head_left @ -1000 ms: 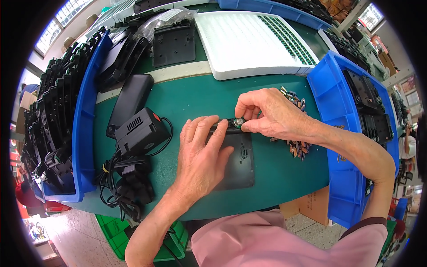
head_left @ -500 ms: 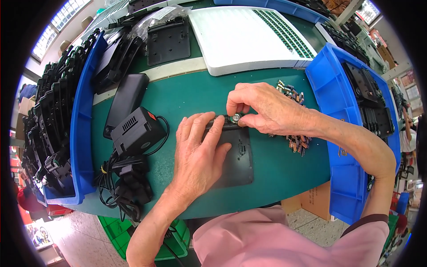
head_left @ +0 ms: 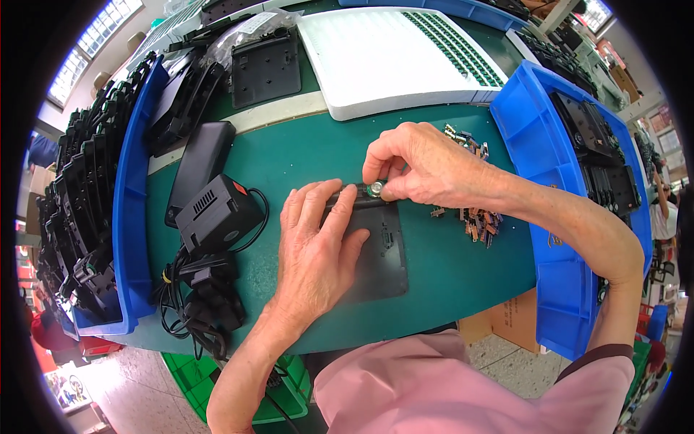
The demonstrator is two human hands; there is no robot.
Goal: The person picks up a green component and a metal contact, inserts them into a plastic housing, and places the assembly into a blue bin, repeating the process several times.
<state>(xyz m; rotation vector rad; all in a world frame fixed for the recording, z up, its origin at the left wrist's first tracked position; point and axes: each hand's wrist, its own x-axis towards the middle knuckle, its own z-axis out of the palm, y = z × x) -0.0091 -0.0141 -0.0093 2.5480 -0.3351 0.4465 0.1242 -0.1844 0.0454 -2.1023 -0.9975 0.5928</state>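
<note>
A flat black plastic panel [head_left: 383,253] lies on the green tabletop in front of me, with a raised edge along its far side. My left hand [head_left: 312,249] rests on the panel's left part, its fingers spread and their tips over that far edge. At the right end of the same edge, my right hand [head_left: 432,165] is closed in a pinch. Between its thumb and fingers is a small round green-and-silver part [head_left: 375,188], touching or just above the panel's edge. The fingers hide where the part meets the panel.
Small metal-and-green parts [head_left: 478,223] lie heaped right of my hand. Blue bins [head_left: 522,119] of black panels flank the table. A black boxy device [head_left: 220,217] with cables sits left. Behind stands a white foam tray [head_left: 383,65] with rows of green parts.
The whole view has shifted slightly. Both hands keep their places at the panel, and the right fingers have moved only a little around the round part.
</note>
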